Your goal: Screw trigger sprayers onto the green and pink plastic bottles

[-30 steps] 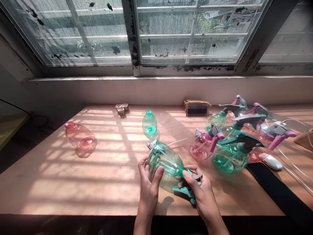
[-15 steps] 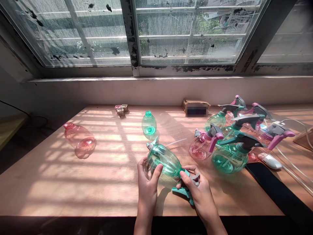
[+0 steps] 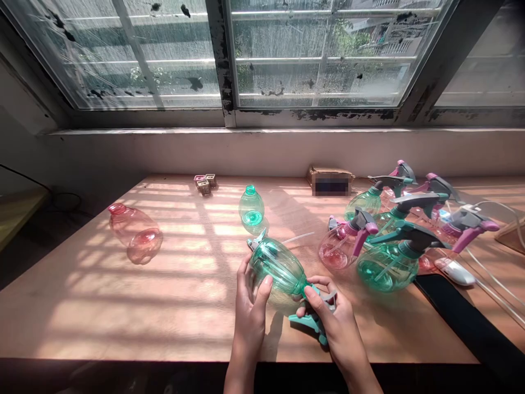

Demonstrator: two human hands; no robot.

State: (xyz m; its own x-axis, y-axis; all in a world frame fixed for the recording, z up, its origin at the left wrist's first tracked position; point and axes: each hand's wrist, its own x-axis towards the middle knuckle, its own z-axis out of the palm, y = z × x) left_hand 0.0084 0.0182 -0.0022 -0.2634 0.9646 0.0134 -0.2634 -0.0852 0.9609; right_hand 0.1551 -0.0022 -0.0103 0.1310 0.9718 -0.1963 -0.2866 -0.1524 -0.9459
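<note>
Left hand [image 3: 251,306]: half curled, thumb on the near side and fingers round the back, cupping the wide end of the green bottle [image 3: 281,268].
Right hand [image 3: 338,312]: closed more tightly — thumb and fingers grip the bottle's neck and its teal-and-grey spray head [image 3: 311,324].
Green bottle: aslant between the hands, in from the near edge of the worktop [image 3: 164,323], neck toward the near right corner (whether it touches the wood I cannot tell).
Black slab [image 3: 455,312]: flat, reaching the near edge toward the right corner.
White mouse [image 3: 454,271]: beside the slab's far end.
Spray bottles [image 3: 388,271]: green and pink, clustered toward the right edge, overlapping.
Loose spray head [image 3: 256,241]: just beyond the bottle's wide end, partly hidden; a clear tube [image 3: 299,237] shows past the bottle.
Pink bottle [image 3: 135,232]: bare-necked, by the left edge.
Second green bottle [image 3: 251,208]: upright, bare-necked, nearer the far edge.
Box [image 3: 330,181]: at the far edge — front blurred.
Small cubes [image 3: 203,186]: three, near the far left corner.
</note>
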